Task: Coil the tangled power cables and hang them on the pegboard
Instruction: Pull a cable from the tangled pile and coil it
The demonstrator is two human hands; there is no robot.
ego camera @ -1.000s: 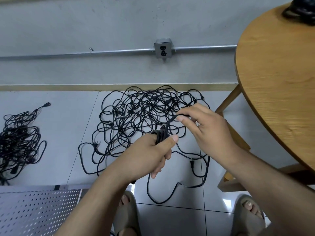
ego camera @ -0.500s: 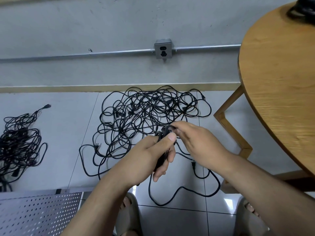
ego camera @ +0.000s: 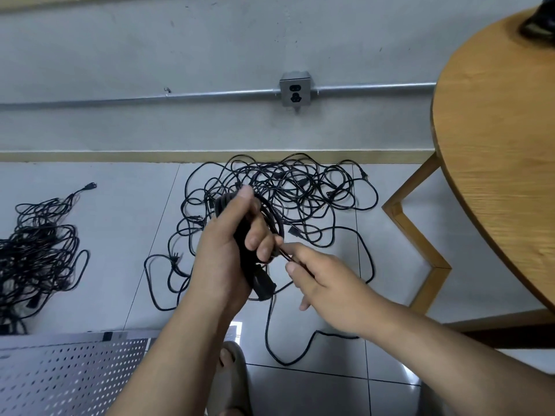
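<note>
My left hand (ego camera: 228, 253) is closed around a black coiled power cable (ego camera: 250, 259), held upright above the floor, its plug end sticking out below my palm. My right hand (ego camera: 321, 280) pinches the loose strand of that same cable just right of the coil. The strand's slack loops down across the tiles toward my feet. Behind my hands a big tangle of black cables (ego camera: 288, 193) lies on the floor by the wall. A white perforated pegboard (ego camera: 69, 376) lies flat at the bottom left.
A second heap of black cables (ego camera: 36, 253) lies on the floor at left. A round wooden table (ego camera: 495, 145) fills the right side, with a dark cable bundle (ego camera: 537, 22) on its top. A wall socket (ego camera: 295, 89) sits on a metal conduit. My sandalled foot (ego camera: 232, 382) is below.
My left hand rose and tilted the coil upright. My right hand dropped from above the coil to its lower right, drawing the strand downward. The slack loop on the floor shifted.
</note>
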